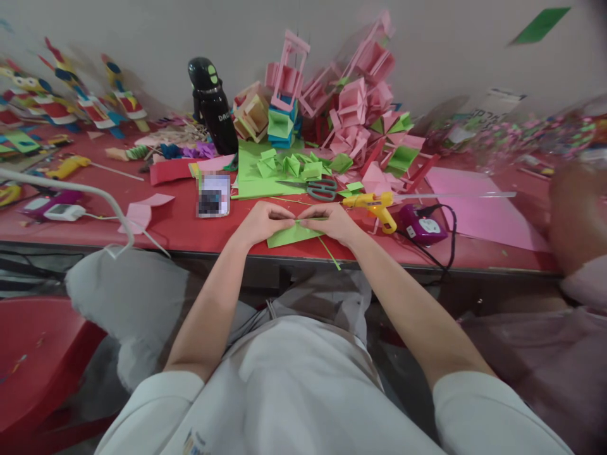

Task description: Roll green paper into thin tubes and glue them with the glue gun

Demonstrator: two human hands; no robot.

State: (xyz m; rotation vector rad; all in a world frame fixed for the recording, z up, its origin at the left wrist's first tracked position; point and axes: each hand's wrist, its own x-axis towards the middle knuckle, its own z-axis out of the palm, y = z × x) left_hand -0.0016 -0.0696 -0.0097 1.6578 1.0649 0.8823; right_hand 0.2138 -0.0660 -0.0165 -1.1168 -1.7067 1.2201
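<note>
Close to the table's front edge, my left hand [268, 221] and my right hand [331, 221] meet over a piece of green paper [291, 237]. The fingers of both are closed, pinching the paper along its upper edge near the middle. A thin green strip [331, 254] sticks out below my right hand and over the edge. Just behind the hands lie scissors [322, 189] with grey-green handles. Several folded green paper pieces [291, 165] rest on a green sheet [249, 180]. Right of my right hand is a yellow glue gun [372, 203] with a clear glue stick.
Pink paper structures [355, 104] are piled at the back. A black bottle [214, 107] stands left of them, with a phone [213, 196] in front. A purple power socket [422, 224] and a pink sheet [484, 208] lie to the right. Another person's arm [576, 215] is at the far right.
</note>
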